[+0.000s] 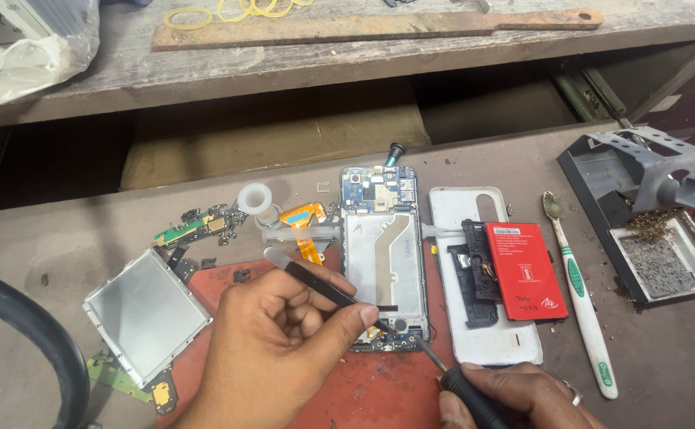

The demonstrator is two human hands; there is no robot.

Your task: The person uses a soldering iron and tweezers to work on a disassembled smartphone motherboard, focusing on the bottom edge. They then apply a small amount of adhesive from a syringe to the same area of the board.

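Note:
An opened phone frame (385, 254) lies upright on a red mat (363, 389), with its blue circuit board at the top and a small board at the bottom. My left hand (276, 349) pinches black tweezers (323, 287) whose tips rest at the phone's lower end. A black-handled screwdriver (462, 393) sits in my right hand (522, 393), its thin tip touching the phone's bottom board near the tweezers.
A white back cover (482, 334) carries a black inner frame and a red battery (524, 270). A toothbrush (582, 294) and a soldering-iron stand (641, 199) are on the right. A metal shield plate (145, 314), small circuit boards, an orange flex cable and a tape roll (255, 199) lie left.

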